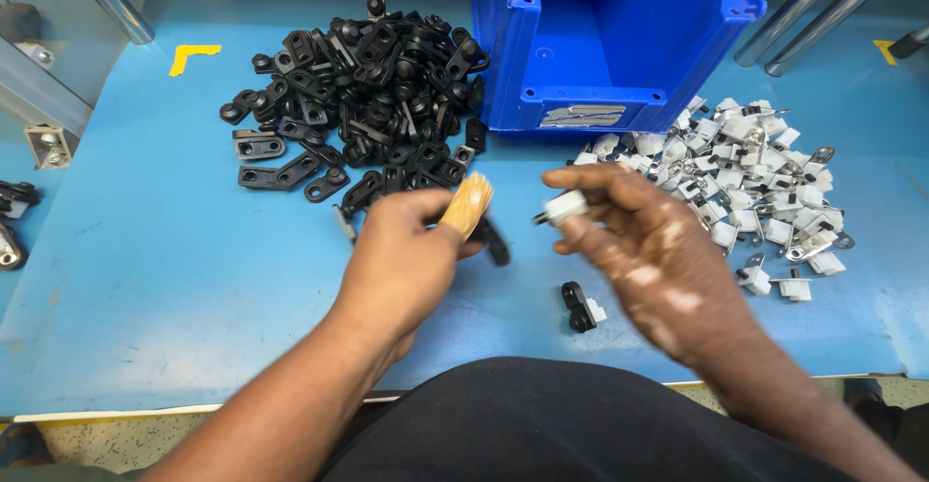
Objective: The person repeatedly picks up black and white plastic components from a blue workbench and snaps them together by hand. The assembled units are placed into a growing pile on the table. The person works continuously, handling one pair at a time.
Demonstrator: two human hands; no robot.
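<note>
Between the two grips, on the blue desk (145, 250), the left hand (402, 255) is closing on a black bracket (491, 240), its thumb wearing a tan cot. The right hand (644, 250) is pinching a small white clip (564, 207). Just below lies a joined black-and-white piece (581, 306); beyond the left grip is lying the black pile (373, 95), beyond the right the white pile (755, 177) and blue bin (619, 42).

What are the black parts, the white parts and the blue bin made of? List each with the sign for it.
Black parts: probably moulded plastic, from their uniform black colour and soft sheen.
White parts: likely white plastic bodies with shiny silver tabs that look like metal.
Blue bin: rigid moulded plastic, glossy, with ribbed walls.
The left hand holds a black part; the right hand holds a white one.
</note>
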